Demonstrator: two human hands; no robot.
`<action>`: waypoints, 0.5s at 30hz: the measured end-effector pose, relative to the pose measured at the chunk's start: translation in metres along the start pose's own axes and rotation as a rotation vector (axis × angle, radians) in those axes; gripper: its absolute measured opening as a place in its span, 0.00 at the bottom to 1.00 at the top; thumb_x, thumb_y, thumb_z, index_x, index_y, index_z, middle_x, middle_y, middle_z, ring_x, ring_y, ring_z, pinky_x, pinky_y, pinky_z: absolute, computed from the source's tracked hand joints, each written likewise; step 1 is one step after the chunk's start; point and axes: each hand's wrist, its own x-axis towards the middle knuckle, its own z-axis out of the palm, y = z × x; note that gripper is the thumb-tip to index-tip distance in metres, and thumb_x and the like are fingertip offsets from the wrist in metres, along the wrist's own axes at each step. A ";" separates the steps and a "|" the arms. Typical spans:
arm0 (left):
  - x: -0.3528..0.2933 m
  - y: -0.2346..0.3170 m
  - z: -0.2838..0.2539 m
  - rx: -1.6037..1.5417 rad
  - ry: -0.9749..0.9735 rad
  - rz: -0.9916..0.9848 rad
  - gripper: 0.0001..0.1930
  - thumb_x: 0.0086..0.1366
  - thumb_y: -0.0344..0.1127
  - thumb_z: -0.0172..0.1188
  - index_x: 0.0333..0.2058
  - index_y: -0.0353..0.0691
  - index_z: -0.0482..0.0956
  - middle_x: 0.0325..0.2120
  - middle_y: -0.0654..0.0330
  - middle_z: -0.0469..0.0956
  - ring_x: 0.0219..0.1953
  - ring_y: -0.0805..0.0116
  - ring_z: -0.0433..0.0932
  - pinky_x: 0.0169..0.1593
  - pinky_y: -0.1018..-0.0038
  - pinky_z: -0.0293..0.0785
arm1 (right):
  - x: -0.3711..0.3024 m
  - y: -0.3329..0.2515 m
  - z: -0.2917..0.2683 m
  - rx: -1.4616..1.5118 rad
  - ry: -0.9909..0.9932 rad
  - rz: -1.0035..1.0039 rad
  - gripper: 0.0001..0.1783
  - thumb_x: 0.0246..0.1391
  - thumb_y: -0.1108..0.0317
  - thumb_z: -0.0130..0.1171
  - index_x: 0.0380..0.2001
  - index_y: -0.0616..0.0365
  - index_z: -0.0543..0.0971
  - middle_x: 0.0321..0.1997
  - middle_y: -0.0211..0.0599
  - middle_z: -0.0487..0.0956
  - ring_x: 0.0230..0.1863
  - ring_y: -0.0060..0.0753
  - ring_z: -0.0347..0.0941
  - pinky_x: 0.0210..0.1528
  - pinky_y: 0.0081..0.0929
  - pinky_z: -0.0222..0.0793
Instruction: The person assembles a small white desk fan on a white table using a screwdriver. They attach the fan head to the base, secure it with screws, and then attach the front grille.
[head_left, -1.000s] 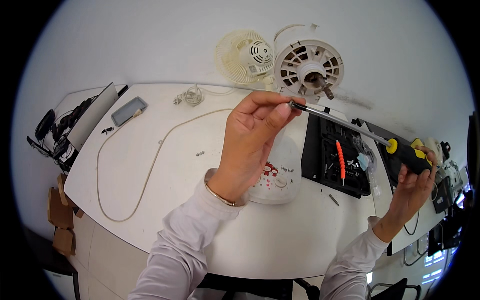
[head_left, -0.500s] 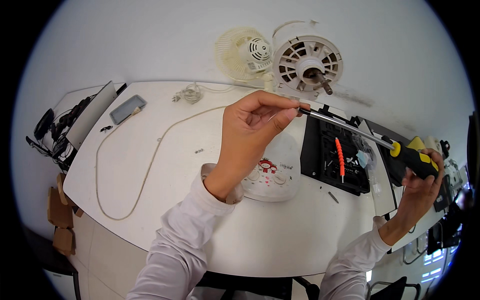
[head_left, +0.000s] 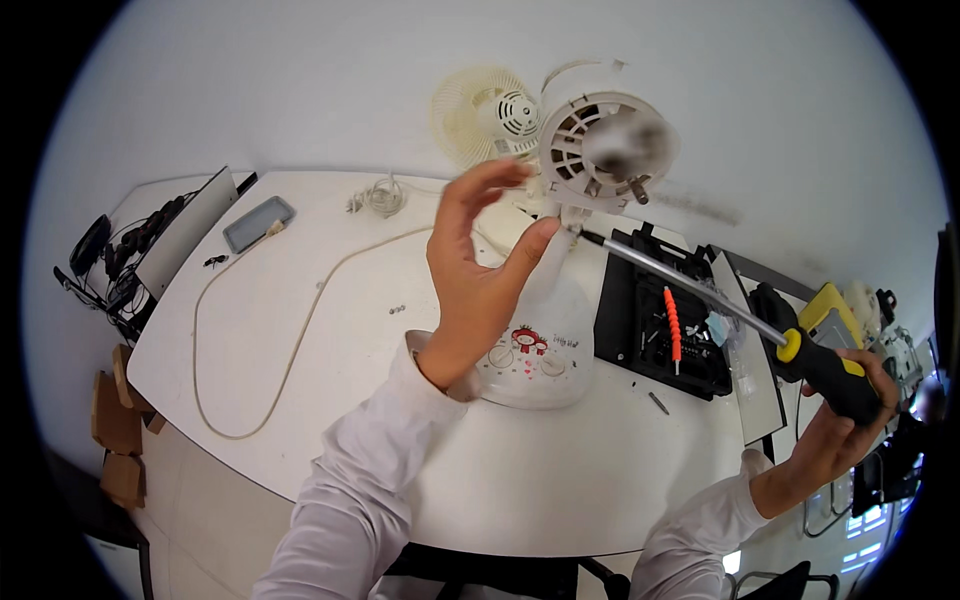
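Observation:
My left hand [head_left: 475, 295] is raised over the table with thumb and fingers apart, the fingertips blurred beside the neck of a white fan. Nothing shows between them. The long-shafted screwdriver [head_left: 690, 284] slants across the right side, its black-and-yellow handle gripped in my right hand [head_left: 835, 435]. Its dark tip lies close to my left thumb, just below the fan's round slotted motor housing [head_left: 575, 178]; whether it touches the fan I cannot tell. Beneath my left hand the fan's white base [head_left: 535, 385] stands on the table, with two knobs and a red cartoon print.
An open black tool case [head_left: 640, 345] lies at the right, with an orange flexible shaft [head_left: 672, 325] on it. A small bit [head_left: 658, 403] rests in front. Behind stands a cream fan [head_left: 470, 115]. A grey tray [head_left: 258, 222], power cord [head_left: 320, 285] and small screws [head_left: 397, 309] lie left.
My left fingers have parted from the screwdriver tip and spread. The tip has moved slightly down and left, toward the fan's neck. My right hand keeps its grip on the handle, slightly lower.

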 end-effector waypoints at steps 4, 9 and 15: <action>0.003 -0.031 0.008 0.180 -0.035 -0.112 0.51 0.43 0.39 0.70 0.61 0.42 0.44 0.57 0.50 0.51 0.56 0.59 0.59 0.53 0.60 0.60 | 0.003 0.002 -0.004 0.014 -0.043 -0.045 0.28 0.52 0.45 0.50 0.47 0.56 0.63 0.42 0.45 0.70 0.38 0.32 0.70 0.31 0.22 0.68; 0.013 -0.059 0.035 -0.150 -0.086 -0.228 0.54 0.47 0.40 0.68 0.63 0.48 0.35 0.56 0.43 0.53 0.56 0.51 0.60 0.57 0.58 0.57 | 0.002 -0.002 -0.001 -0.024 -0.084 -0.027 0.28 0.52 0.47 0.51 0.47 0.58 0.63 0.42 0.48 0.70 0.37 0.33 0.70 0.29 0.21 0.70; 0.020 -0.071 0.029 0.062 -0.164 0.004 0.51 0.49 0.41 0.66 0.63 0.49 0.37 0.59 0.48 0.55 0.58 0.51 0.61 0.60 0.64 0.55 | 0.004 0.004 -0.005 -0.104 -0.076 -0.059 0.28 0.52 0.44 0.48 0.48 0.52 0.64 0.44 0.44 0.70 0.41 0.34 0.71 0.30 0.20 0.70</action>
